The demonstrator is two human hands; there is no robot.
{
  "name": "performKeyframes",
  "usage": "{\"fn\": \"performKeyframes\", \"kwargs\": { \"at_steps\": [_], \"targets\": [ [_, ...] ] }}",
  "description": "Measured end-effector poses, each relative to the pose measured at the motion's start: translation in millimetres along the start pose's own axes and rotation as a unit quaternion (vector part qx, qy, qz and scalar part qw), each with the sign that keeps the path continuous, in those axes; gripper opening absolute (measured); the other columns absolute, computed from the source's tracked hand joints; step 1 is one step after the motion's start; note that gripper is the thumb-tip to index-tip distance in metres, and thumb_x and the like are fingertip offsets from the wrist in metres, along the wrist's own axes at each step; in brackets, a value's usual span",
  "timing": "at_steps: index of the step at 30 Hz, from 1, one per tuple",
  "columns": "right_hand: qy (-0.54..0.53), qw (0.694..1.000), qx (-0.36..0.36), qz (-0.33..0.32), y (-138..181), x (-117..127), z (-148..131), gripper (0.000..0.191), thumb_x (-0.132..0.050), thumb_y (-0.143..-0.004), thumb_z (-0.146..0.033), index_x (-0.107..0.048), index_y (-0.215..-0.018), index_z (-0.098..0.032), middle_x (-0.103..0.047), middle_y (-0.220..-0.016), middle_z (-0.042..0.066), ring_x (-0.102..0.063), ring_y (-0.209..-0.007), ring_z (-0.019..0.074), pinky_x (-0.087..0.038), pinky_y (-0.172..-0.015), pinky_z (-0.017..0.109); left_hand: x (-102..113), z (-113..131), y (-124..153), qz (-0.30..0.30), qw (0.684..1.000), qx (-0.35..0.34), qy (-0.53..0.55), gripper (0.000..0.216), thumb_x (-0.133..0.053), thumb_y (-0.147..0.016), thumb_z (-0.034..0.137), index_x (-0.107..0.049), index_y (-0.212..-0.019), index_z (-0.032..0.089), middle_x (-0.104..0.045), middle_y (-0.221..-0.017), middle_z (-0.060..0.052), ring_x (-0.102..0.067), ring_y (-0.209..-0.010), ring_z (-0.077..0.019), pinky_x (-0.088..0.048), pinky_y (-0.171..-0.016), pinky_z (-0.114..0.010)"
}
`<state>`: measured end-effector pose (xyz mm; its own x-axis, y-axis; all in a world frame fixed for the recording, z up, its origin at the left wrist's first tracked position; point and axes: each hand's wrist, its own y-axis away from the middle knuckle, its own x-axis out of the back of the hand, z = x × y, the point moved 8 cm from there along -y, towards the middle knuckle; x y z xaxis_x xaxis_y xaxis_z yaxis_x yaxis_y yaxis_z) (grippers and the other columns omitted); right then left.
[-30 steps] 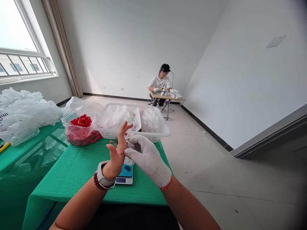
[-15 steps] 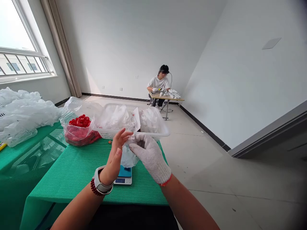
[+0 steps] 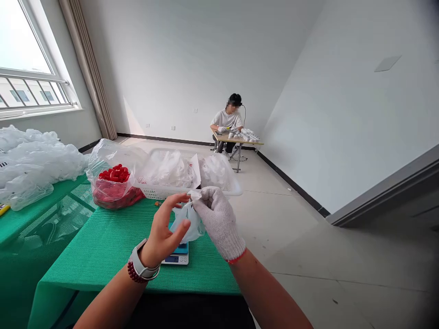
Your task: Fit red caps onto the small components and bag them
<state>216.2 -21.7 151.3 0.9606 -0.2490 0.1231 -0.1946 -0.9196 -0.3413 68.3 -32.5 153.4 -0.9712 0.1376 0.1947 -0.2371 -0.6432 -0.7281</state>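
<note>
Gloved right grip point(image 3: 219, 221) clamped on a soft, light plastic bag point(image 3: 194, 226) at its top edge, we find, with left grip point(image 3: 164, 233) open alongside.

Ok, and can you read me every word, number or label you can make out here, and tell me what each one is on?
Digital scale: the lit display shows digits, but they are too small and blurred to read.
White paper slip in the white plastic basket: no readable text.
No other text can be read.
</note>
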Motion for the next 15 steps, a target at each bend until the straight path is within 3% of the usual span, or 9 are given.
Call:
{"fn": "performKeyframes", "kwargs": {
  "at_steps": [3, 5, 7, 11, 13, 15],
  "targets": [
    [-0.048, 0.999, -0.006, -0.002, -2.8, 2.5, -1.4, 0.024, -0.066, -0.08, -0.036, -0.054, -0.094, -0.02, -0.061, -0.081, 0.0, -0.061, -0.073, 0.0136, -0.051, -0.066, 0.025, 1.3, -14.3, 6.3, 0.012, 0.996, 0.031, -0.087, 0.078, -0.074, -0.077, 0.038, -0.034, -0.143, 0.026, -0.042, -0.144, -0.015, -0.041, -0.132, -0.0351, -0.042, -0.1, -0.05],
    [-0.084, 0.996, -0.019, -0.03, -3.0, 1.4, -2.9, 0.023, -0.067, -0.078, -0.033, -0.055, -0.093, -0.02, -0.062, -0.082, 0.0, -0.062, -0.075, 0.0142, -0.052, -0.066, 0.026, -10.4, -31.7, 13.6, -0.041, 0.992, 0.08, -0.087, 0.11, -0.081, -0.067, 0.04, -0.012, -0.151, 0.027, -0.034, -0.149, -0.017, -0.036, -0.135, -0.038, -0.039, -0.103, -0.054],
    [-0.094, 0.994, -0.029, -0.046, -1.6, 5.8, -6.4, 0.022, -0.067, -0.077, -0.031, -0.056, -0.093, -0.021, -0.063, -0.082, 0.0, -0.063, -0.076, 0.015, -0.052, -0.065, 0.025, -26.2, -48.1, 24.6, -0.109, 0.984, 0.119, -0.074, 0.116, -0.082, -0.067, 0.037, -0.004, -0.152, 0.028, -0.039, -0.147, -0.017, -0.041, -0.132, -0.0377, -0.039, -0.103, -0.056],
    [-0.032, 0.999, -0.002, -0.039, 4.2, 35.3, -24.0, 0.019, -0.067, -0.077, -0.029, -0.058, -0.091, -0.02, -0.066, -0.089, 0.003, -0.063, -0.079, 0.016, -0.053, -0.067, 0.026, -56.1, -63.2, 53.2, -0.258, 0.956, 0.132, -0.048, 0.065, -0.068, -0.08, 0.027, -0.04, -0.139, 0.024, -0.059, -0.128, -0.011, -0.059, -0.109, -0.0296, -0.048, -0.091, -0.044],
    [0.023, 0.998, 0.004, -0.059, 8.1, 50.3, -32.6, 0.013, -0.064, -0.078, -0.028, -0.059, -0.087, -0.02, -0.067, -0.093, 0.004, -0.063, -0.081, 0.0166, -0.053, -0.069, 0.027, -61.5, -64.5, 65.0, -0.297, 0.945, 0.126, -0.044, 0.03, -0.057, -0.088, 0.024, -0.058, -0.117, 0.019, -0.067, -0.106, -0.008, -0.063, -0.09, -0.0234, -0.05, -0.079, -0.036],
    [0.095, 0.992, 0.003, -0.077, 11.3, 65.2, -39.2, 0.009, -0.064, -0.078, -0.027, -0.061, -0.082, -0.02, -0.067, -0.089, 0.003, -0.063, -0.082, 0.017, -0.052, -0.071, 0.028, -60.7, -62.8, 71.8, -0.311, 0.943, 0.111, -0.047, 0.017, -0.05, -0.092, 0.024, -0.064, -0.095, 0.017, -0.067, -0.088, -0.005, -0.06, -0.078, -0.0194, -0.048, -0.072, -0.031]
  ]
}}
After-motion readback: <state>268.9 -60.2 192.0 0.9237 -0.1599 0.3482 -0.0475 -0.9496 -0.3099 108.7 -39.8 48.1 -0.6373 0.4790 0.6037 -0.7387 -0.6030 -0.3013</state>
